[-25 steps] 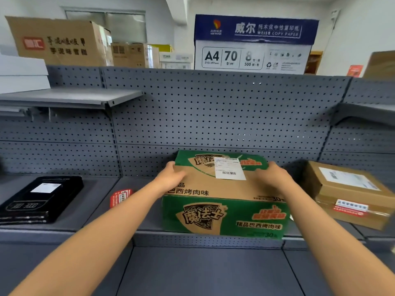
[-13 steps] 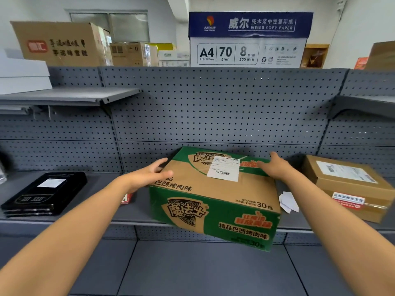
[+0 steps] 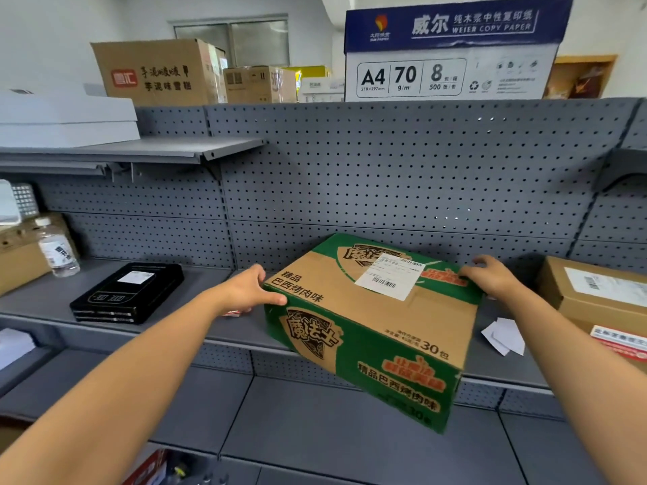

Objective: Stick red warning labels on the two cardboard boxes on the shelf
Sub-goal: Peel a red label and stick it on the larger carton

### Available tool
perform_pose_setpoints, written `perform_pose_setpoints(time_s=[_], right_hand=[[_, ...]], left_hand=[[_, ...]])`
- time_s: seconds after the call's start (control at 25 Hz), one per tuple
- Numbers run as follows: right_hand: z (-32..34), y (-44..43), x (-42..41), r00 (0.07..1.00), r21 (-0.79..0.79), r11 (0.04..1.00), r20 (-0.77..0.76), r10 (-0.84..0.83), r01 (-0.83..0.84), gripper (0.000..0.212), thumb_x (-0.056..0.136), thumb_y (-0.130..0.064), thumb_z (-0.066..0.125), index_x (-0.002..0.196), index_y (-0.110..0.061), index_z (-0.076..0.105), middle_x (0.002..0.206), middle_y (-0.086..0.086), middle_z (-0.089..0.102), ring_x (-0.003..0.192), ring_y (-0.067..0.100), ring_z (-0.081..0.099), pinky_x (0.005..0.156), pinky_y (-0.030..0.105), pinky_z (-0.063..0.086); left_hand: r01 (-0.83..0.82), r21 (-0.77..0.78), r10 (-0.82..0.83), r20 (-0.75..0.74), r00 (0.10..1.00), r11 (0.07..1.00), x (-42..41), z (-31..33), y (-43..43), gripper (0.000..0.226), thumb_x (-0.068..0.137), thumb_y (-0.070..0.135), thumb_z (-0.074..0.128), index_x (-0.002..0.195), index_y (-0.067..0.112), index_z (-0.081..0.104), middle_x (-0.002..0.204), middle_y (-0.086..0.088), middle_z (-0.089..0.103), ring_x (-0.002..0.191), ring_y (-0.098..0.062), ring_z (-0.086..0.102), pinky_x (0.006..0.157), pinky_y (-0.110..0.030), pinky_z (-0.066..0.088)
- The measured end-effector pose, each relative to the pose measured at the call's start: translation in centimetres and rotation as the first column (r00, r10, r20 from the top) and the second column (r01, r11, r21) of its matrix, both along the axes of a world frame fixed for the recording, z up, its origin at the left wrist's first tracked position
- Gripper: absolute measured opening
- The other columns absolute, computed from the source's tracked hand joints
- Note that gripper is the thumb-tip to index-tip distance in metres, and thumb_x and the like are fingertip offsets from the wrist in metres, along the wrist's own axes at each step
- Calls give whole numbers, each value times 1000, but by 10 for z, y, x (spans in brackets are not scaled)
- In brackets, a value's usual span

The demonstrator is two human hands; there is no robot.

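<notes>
Left hand, right hand clamp green cardboard box at opposite edges.
Overhangs grey metal shelf, pegboard backing.

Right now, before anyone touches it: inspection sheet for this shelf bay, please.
Surface: grey metal shelf, perforated back panel.
Job's things: green box askew, front corner overhanging the shelf edge; brown box at right, red-and-white sticker on its front.
Clutter: black case, bottle, paper scraps, red item mostly hidden behind left hand.
Hands: left hand grips green box's left corner; right hand holds its far right corner.
Cables: nothing seen.
Surroundings: copy-paper carton and brown carton up top.
</notes>
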State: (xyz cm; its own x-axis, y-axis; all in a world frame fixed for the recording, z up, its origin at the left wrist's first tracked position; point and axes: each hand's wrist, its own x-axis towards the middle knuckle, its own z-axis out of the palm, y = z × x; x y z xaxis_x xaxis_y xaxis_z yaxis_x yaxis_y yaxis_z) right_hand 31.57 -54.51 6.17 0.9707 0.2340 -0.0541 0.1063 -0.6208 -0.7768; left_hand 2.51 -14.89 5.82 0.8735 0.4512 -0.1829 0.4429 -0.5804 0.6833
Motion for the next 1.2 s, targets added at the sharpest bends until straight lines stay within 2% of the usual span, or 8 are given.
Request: perform_pose_setpoints(time_s=[0.16, 0.28, 0.44, 0.64, 0.76, 0.88, 1.04, 1.2], right_hand=[[1, -10, -17, 1000, -87, 996, 12, -5, 6, 37, 97, -39, 57, 111, -6, 64, 115, 19, 65, 102, 33, 62, 93, 44, 48], [-3, -24, -26, 995, -98, 995, -92, -26, 17, 57, 89, -55, 54, 116, -6, 66, 112, 16, 69, 99, 34, 66, 89, 43, 54], [5, -34, -53, 994, -136, 991, -106, -12, -3, 51, 96, -55, 54, 105, -6, 67, 103, 13, 71, 93, 30, 69, 96, 43, 54], [16, -39, -80, 980, -99, 993, -192, 47, -67, 41, 99, -46, 59, 102, -7, 71, 86, 11, 80, 78, 27, 78, 79, 35, 61], [18, -43, -89, 975, -102, 989, -207, 87, -110, 40, 100, -47, 59, 108, -10, 71, 92, 9, 80, 83, 27, 78, 86, 38, 60], [17, -40, -97, 969, -132, 979, -214, 122, -153, 46, 99, -58, 53, 113, -18, 71, 101, 4, 78, 92, 26, 76, 88, 40, 59], [13, -29, -98, 970, -36, 990, -210, 127, -137, 45, 100, -59, 51, 120, -23, 70, 100, 1, 79, 82, 17, 77, 61, 26, 52], [3, -10, -83, 979, 40, 993, -166, 118, -113, 49, 101, -54, 53, 135, -21, 62, 107, 3, 77, 88, 21, 76, 67, 30, 56]], left_hand=[[-65, -42, 67, 35, 997, 997, -1, 7, 2, 49, 84, 35, 84, 83, 15, 39, 70, -12, 65, 52, -22, 56, 48, -33, 46], [-96, -193, 120, 118, 986, 976, 9, 5, -8, 28, 95, 13, 72, 83, 10, 47, 98, -25, 75, 69, -25, 76, 61, -33, 64], [-122, -457, 248, 227, 942, 881, 31, -3, -29, 5, 101, 0, 58, 103, 3, 55, 122, -32, 65, 91, -34, 75, 70, -32, 65], [78, -679, 171, 293, 941, 730, 49, -2, -64, 37, 101, 25, 61, 136, 13, 59, 143, -13, 60, 124, -29, 62, 103, -36, 52], [54, -571, 98, 233, 967, 819, 57, -7, -85, 57, 99, 41, 62, 152, 29, 45, 157, -3, 45, 145, -29, 41, 122, -49, 27], [-6, -458, 135, 249, 959, 889, 64, -12, -88, 62, 99, 41, 61, 155, 37, 34, 157, -1, 43, 136, -23, 42, 116, -45, 24], [15, -498, 131, 257, 958, 867, 79, -17, -75, 71, 97, 48, 60, 159, 34, 28, 159, 1, 41, 143, -25, 40, 122, -50, 24], [37, -540, 117, 248, 962, 841, 97, -17, -72, 58, 101, 39, 56, 154, 26, 37, 134, -6, 64, 115, -26, 65, 103, -47, 51]])
